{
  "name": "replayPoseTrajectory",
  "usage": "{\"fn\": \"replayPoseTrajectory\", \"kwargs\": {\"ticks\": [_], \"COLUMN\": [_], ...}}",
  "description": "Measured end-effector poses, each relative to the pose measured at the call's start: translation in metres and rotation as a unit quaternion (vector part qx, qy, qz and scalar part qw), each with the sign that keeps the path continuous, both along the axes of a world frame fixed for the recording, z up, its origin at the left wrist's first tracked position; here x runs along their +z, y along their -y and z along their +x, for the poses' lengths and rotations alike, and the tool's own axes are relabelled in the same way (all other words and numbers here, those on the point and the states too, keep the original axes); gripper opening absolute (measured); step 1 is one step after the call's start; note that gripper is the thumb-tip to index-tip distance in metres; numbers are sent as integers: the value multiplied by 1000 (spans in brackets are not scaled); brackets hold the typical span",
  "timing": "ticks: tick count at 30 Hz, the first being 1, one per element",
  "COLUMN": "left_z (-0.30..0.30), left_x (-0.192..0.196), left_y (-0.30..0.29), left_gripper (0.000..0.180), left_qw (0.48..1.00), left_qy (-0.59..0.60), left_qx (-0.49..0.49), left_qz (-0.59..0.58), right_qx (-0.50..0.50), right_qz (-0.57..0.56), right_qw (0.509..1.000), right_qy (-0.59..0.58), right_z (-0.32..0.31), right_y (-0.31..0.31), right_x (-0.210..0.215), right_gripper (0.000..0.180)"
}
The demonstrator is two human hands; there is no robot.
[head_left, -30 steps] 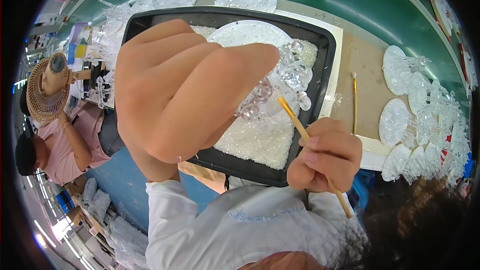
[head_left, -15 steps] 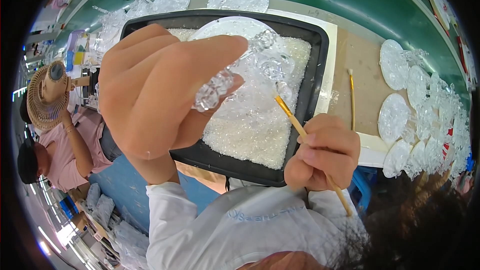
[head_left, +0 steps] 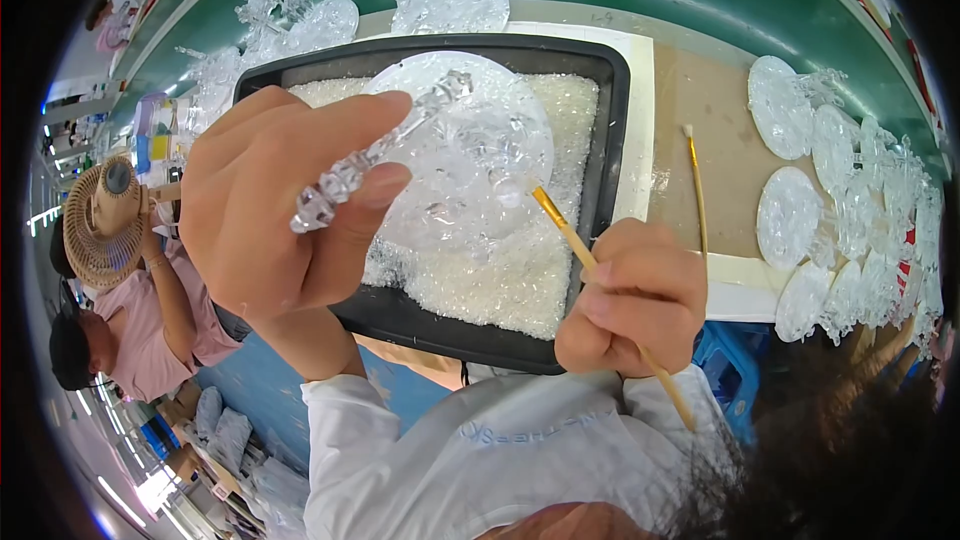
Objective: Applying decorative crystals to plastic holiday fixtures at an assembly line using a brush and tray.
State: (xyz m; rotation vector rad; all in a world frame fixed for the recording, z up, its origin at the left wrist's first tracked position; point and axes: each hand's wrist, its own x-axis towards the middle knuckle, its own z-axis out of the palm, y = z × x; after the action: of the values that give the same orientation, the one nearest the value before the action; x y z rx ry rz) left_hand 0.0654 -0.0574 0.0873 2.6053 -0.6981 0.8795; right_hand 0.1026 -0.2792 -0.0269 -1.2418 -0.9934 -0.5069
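Observation:
My left hand is closed, thumb and fingers pinching the beaded clear rod of a transparent ornament. The ornament has a broad round base and raised clear shapes, and it is held above a black tray of whitish, glittering granules. My right hand is closed around a thin wooden-handled paintbrush. The brush tip is by the lower right of the ornament's raised shapes; whether it touches cannot be made out. Part of the rod is hidden by my left fingers.
Similar clear ornaments crowd the table's right side; more stand beyond the tray. Another brush lies on brown board. At left, a person in pink is near a fan. A blue stool stands lower right.
My left hand has moved left and slightly down, tilting the ornament so its round base shows more fully. The brush stays close to it in my right hand. The whole view has shifted slightly.

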Motion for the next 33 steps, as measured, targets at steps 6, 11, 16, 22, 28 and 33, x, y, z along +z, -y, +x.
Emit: {"fn": "replayPoseTrajectory", "kwargs": {"ticks": [6, 11, 16, 22, 28, 33], "left_z": [4, -1, -11, -16, -11, -7], "left_x": [-5, -6, -4, -6, 1, 2], "left_y": [0, -14, -50, -51, -45, -48], "left_gripper": [29, 29, 32, 35, 24, 16], "left_qw": [999, 999, 976, 970, 973, 963], "left_qy": [41, 19, -72, -41, -72, -73], "left_qx": [-12, -18, -118, -121, -120, -186], "left_qz": [-27, -31, -167, -209, -183, -180], "right_qx": [-2, 57, 60, 99, 98, 138], "right_qz": [-8, -13, 171, 192, 168, 134], "right_qw": [1000, 997, 981, 976, 981, 981], "right_qy": [-7, -43, -75, -26, 1, 24], "right_z": [0, 0, -12, -5, 1, 5], "right_y": [1, 8, 1, -2, -2, 1], "right_x": [2, -3, -12, -13, -15, -10], "right_gripper": [27, 21, 15, 20, 20, 16]}}
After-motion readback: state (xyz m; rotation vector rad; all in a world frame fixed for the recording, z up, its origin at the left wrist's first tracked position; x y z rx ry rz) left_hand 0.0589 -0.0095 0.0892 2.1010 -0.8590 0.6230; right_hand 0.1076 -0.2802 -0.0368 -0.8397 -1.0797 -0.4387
